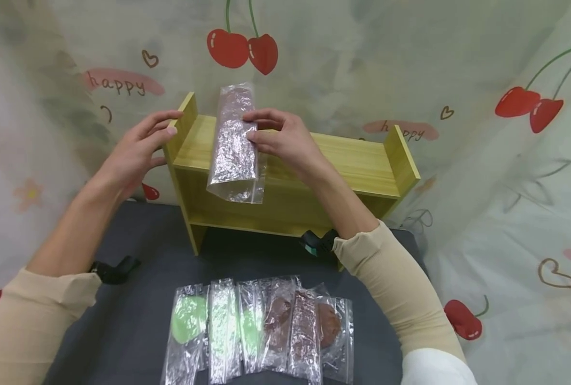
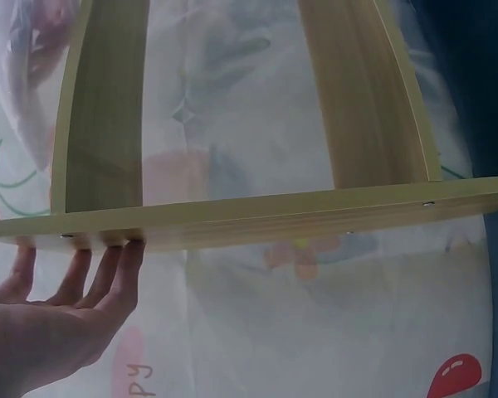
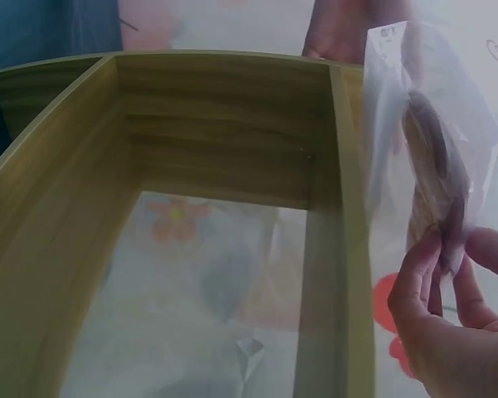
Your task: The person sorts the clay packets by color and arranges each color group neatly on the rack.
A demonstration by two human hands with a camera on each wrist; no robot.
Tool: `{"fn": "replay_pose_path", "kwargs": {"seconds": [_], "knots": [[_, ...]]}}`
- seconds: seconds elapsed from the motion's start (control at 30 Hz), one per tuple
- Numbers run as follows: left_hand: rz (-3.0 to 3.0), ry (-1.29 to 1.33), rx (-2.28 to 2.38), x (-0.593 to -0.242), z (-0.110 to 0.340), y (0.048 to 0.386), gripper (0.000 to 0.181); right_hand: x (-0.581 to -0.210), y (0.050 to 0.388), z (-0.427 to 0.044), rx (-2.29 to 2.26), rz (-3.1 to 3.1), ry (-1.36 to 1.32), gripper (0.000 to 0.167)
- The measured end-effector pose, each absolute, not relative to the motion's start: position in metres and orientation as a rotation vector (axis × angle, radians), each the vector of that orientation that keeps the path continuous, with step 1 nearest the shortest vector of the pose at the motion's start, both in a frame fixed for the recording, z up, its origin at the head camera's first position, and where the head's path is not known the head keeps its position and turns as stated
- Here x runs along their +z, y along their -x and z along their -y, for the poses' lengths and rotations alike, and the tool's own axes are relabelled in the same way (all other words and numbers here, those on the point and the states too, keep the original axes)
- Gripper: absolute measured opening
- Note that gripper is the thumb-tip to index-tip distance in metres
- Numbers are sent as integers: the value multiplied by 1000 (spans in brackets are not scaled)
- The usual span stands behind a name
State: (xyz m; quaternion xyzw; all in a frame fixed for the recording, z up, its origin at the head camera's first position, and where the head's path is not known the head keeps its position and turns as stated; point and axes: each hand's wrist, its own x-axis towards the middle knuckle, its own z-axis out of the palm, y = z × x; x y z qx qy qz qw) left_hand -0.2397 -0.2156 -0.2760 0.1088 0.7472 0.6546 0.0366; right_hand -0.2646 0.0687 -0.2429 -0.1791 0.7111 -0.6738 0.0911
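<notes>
A clear plastic bag with a pinkish-purple content [image 1: 236, 139] stands over the left part of the wooden shelf's top board [image 1: 353, 160]. My right hand [image 1: 287, 140] pinches the bag's right edge; in the right wrist view the fingers of that hand [image 3: 456, 307] pinch the bag [image 3: 436, 157] beside the shelf's board [image 3: 361, 249]. My left hand [image 1: 138, 147] grips the upper part of the shelf's left side panel; the left wrist view shows several fingertips of this hand [image 2: 66, 323] against the outside of the panel [image 2: 257, 217].
On the dark table [image 1: 136, 299] in front of the shelf lie several clear bags in a row, with green contents [image 1: 188, 320] at the left and brown contents [image 1: 305, 326] at the right. A cherry-printed curtain [image 1: 314, 64] hangs behind the shelf.
</notes>
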Motion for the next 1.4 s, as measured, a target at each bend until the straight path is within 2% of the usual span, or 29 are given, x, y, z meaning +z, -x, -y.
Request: {"fn": "replay_pose_path", "kwargs": {"seconds": [0.97, 1.4], "knots": [[-2169, -330, 2086, -277, 216, 242, 50, -255, 299, -15, -1973, -2112, 355, 40], [-2186, -310, 2088, -275, 216, 242, 49, -255, 306, -6, -1604, -2455, 450, 41]]}}
